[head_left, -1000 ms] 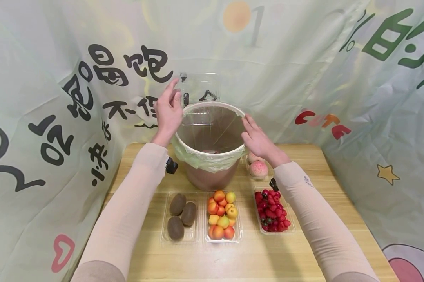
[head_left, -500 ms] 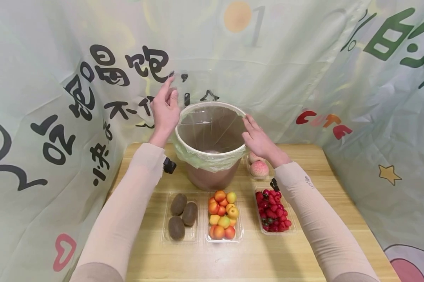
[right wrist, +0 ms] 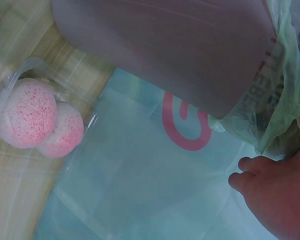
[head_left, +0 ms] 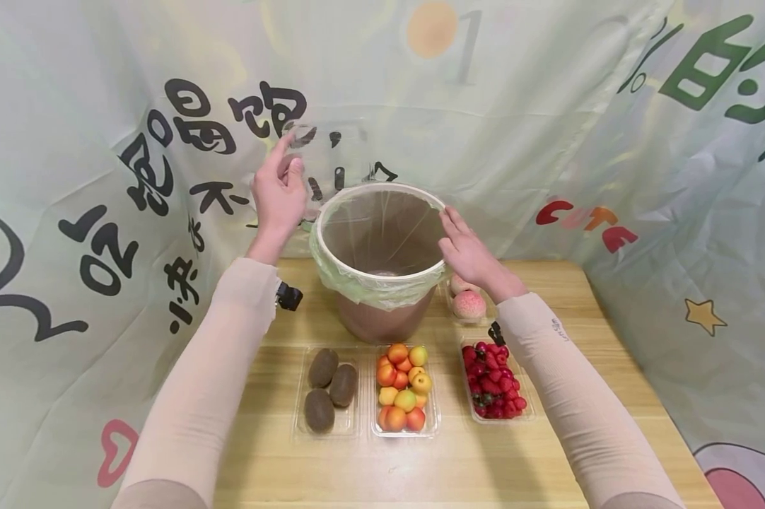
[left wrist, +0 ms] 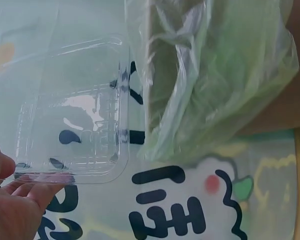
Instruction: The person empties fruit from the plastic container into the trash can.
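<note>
My left hand pinches the near edge of a clear plastic fruit box, held up to the left of and above the trash bin. See-through and hard to make out in the head view, the box has a ribbed base in the left wrist view. My right hand grips the right rim of the brown trash bin, whose rim is covered by a pale green bin liner. The thumb's exact hold there is partly hidden. The bin stands upright at the back of the table.
Before the bin lie clear boxes of kiwis, small orange and yellow fruits and raspberries with cherries. Peaches sit in another box beside the bin. A printed cloth surrounds the wooden table.
My left hand has moved left and a little up, carrying the clear box away from over the bin. My right hand has stayed at the rim, and the fruit boxes have not moved.
</note>
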{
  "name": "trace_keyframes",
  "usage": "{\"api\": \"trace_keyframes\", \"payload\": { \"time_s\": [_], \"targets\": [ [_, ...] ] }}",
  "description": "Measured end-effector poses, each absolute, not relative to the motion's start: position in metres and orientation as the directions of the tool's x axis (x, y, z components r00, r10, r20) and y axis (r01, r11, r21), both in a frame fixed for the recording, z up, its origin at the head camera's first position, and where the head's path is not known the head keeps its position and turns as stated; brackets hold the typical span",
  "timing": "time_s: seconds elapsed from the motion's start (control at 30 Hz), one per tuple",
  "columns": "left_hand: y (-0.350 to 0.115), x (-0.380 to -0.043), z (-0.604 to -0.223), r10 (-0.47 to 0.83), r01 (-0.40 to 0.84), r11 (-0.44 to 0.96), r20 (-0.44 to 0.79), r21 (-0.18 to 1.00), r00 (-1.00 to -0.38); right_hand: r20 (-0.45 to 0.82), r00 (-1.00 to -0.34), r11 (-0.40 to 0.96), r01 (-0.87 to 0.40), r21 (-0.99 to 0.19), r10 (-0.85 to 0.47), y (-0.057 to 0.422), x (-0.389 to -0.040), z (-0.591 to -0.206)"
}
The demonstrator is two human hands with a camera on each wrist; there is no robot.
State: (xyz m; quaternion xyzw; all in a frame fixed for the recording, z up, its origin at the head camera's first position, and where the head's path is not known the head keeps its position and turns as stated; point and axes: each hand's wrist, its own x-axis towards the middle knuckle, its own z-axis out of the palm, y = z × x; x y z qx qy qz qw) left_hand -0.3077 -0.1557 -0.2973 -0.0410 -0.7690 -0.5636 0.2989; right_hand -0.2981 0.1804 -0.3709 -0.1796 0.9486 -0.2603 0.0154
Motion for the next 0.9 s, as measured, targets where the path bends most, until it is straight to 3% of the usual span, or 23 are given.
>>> {"api": "trace_keyframes", "payload": {
  "time_s": [0.23,0.9],
  "targets": [
    [-0.168,-0.301,-0.295,-0.281,0.346,0.339,0.446,0.875,-0.85,0.058,-0.935,0.8,-0.329,-0.502,-0.349,0.18,-0.297,-0.37],
    [-0.211,-0.286,-0.301,-0.354,0.3,0.376,0.436,0.876,-0.828,0.071,-0.936,0.803,-0.334,-0.494,-0.345,0.18,-0.298,-0.371]
  ]
}}
